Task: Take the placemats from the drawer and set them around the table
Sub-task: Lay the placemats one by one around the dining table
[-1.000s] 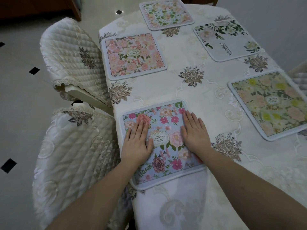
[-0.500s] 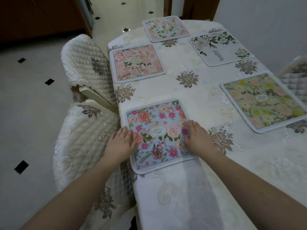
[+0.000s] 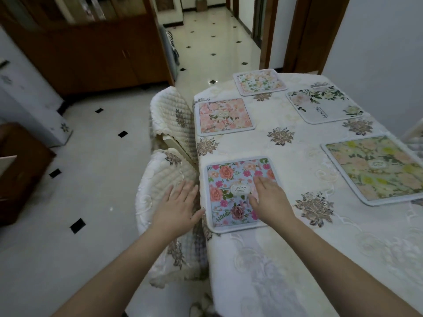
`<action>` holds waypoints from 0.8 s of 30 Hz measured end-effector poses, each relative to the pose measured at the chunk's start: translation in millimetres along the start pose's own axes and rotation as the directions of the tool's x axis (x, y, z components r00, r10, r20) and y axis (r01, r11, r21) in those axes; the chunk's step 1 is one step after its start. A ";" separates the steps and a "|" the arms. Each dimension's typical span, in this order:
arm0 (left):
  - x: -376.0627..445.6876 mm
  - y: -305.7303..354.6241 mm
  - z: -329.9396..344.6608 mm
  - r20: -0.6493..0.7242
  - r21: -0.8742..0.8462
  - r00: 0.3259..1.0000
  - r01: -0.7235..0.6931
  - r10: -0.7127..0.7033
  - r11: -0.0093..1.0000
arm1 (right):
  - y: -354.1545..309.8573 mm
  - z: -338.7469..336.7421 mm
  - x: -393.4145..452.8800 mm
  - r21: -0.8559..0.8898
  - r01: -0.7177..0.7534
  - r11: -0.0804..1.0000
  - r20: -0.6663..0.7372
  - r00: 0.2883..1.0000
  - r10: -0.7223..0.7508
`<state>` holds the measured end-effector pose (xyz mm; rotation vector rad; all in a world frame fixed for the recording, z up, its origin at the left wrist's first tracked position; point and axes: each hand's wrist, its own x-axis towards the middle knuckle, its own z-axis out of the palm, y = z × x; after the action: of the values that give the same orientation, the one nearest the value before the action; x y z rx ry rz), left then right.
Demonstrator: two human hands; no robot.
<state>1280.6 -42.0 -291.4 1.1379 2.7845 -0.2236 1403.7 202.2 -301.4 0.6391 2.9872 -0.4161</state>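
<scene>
the left hand [image 3: 177, 208] has slid off the blue placemat [image 3: 238, 193], open and empty at its 9 o'clock edge, while the right hand [image 3: 271, 200] rests flat, grasping nothing, so this mat looks placed.

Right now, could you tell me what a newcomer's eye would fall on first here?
Five floral placemats ring the cream table. The brightest, the blue placemat, lies nearest at the table's left edge under the right hand. The left hand hovers open just off that edge, over a quilted chair.

Two quilted chairs [image 3: 170, 124]; wooden cabinet [image 3: 91, 53] beyond.
</scene>
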 end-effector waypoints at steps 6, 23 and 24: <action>-42.9 -31.2 -25.2 -0.046 -0.007 0.999 0.013 -0.013 1.000 | -58.8 -15.6 -27.0 -0.049 0.049 0.998 -0.090 0.995 -0.053; -237.3 -246.6 18.0 -0.146 -0.206 0.951 0.239 -0.272 0.949 | -368.6 63.3 -82.2 -0.123 0.314 0.941 -0.192 0.923 -0.333; -246.4 -258.2 20.7 -0.152 -0.207 0.947 0.251 -0.285 0.945 | -385.1 69.4 -83.6 -0.116 0.333 0.936 -0.201 0.915 -0.350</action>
<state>1274.9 -396.6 -246.6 0.7676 3.0370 0.1201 1322.5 -187.7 -262.8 0.1576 3.3144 -0.2526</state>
